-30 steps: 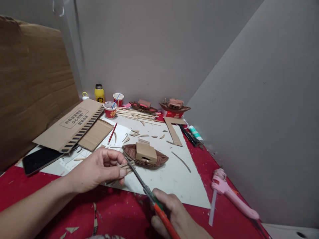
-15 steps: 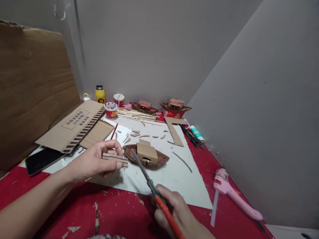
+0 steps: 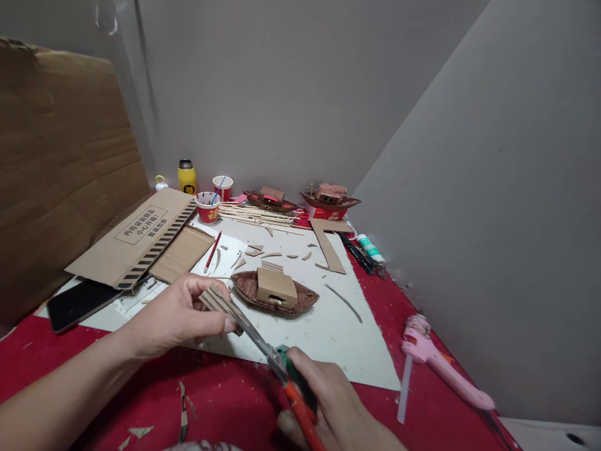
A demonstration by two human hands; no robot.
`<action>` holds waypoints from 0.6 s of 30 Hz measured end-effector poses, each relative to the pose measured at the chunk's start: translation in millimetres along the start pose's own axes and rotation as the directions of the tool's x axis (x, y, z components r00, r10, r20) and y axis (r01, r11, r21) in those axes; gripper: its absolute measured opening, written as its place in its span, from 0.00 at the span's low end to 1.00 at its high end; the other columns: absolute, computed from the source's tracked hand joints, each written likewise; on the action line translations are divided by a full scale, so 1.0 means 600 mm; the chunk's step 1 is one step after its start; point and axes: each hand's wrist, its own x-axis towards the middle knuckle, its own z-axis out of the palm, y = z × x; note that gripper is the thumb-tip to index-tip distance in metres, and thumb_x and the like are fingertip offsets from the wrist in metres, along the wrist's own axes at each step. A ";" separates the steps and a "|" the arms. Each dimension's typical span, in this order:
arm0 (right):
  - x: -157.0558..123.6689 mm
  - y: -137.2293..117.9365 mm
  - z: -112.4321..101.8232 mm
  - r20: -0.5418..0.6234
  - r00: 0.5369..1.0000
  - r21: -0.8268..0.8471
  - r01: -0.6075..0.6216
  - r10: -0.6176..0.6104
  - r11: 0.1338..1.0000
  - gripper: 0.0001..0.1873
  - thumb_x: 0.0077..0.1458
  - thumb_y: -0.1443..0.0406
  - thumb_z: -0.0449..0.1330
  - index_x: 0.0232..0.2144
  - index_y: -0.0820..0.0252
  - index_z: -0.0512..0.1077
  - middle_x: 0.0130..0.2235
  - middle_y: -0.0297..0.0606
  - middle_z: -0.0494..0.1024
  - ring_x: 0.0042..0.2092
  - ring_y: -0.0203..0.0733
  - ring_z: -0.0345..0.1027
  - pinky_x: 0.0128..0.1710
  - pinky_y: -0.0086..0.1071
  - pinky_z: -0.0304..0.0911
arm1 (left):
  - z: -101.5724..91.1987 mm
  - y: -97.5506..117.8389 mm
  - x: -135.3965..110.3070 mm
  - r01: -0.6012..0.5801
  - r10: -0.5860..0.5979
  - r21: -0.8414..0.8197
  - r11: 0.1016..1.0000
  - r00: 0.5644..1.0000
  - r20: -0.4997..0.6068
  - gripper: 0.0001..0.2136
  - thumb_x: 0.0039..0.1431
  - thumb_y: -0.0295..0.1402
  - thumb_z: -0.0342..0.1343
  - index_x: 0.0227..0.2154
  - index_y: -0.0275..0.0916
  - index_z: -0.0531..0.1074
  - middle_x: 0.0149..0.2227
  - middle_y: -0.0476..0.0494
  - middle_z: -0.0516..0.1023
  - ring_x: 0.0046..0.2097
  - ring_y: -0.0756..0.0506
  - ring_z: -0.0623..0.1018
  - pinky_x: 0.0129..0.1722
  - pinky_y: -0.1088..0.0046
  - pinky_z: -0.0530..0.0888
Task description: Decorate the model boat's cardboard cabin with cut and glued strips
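Observation:
Pinched in my left hand (image 3: 188, 313) is a small piece of corrugated cardboard (image 3: 220, 300) with ridged strips showing. My right hand (image 3: 323, 391) grips a pair of scissors (image 3: 277, 360) with red and green handles. The scissor blades reach to the cardboard's right end and overlap it; whether they have cut into it I cannot tell. Just beyond the hands, on a white sheet (image 3: 347, 351), sits a brown model boat (image 3: 244, 285) with a plain cardboard cabin (image 3: 277, 287) on top.
Cardboard scraps (image 3: 270, 255) lie behind the boat. Farther back are wooden sticks (image 3: 258, 216), a paper cup (image 3: 208, 210), a yellow bottle (image 3: 186, 177) and two more model boats. A pink glue gun (image 3: 441, 366) rests at right, a phone (image 3: 82, 302) at left beneath printed cardboard (image 3: 136, 232).
My left hand has tilted the cardboard piece down to the right. The scissors have moved left and down, away from the boat, and their blades now meet the piece.

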 end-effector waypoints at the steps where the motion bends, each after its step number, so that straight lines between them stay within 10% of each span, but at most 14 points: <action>1: 0.000 0.000 0.000 0.005 1.000 -0.010 -0.015 0.015 1.000 0.13 0.44 0.67 0.61 0.27 0.53 0.58 0.21 0.23 0.58 0.22 0.32 0.48 0.21 0.25 0.51 | 0.000 0.000 0.000 0.002 -0.002 0.006 1.000 1.000 0.003 0.07 0.45 0.31 0.66 0.23 0.35 0.74 0.17 0.55 0.65 0.19 0.56 0.58 0.18 0.82 0.55; 10: -0.011 0.024 -0.003 0.045 0.999 -0.052 0.031 -0.028 0.998 0.10 0.50 0.59 0.61 0.34 0.55 0.68 0.22 0.27 0.66 0.23 0.33 0.55 0.21 0.23 0.55 | -0.008 -0.004 0.004 0.043 -0.045 0.059 0.997 0.999 0.030 0.10 0.44 0.34 0.66 0.25 0.35 0.71 0.18 0.55 0.66 0.20 0.56 0.59 0.18 0.82 0.56; 18: -0.008 0.023 0.011 0.003 0.998 0.015 -0.066 0.066 0.998 0.13 0.47 0.63 0.62 0.24 0.55 0.58 0.20 0.24 0.58 0.21 0.30 0.51 0.21 0.23 0.53 | -0.009 -0.008 0.008 0.036 -0.040 0.069 0.997 0.998 0.057 0.08 0.46 0.32 0.65 0.24 0.35 0.72 0.16 0.57 0.63 0.19 0.57 0.57 0.17 0.83 0.55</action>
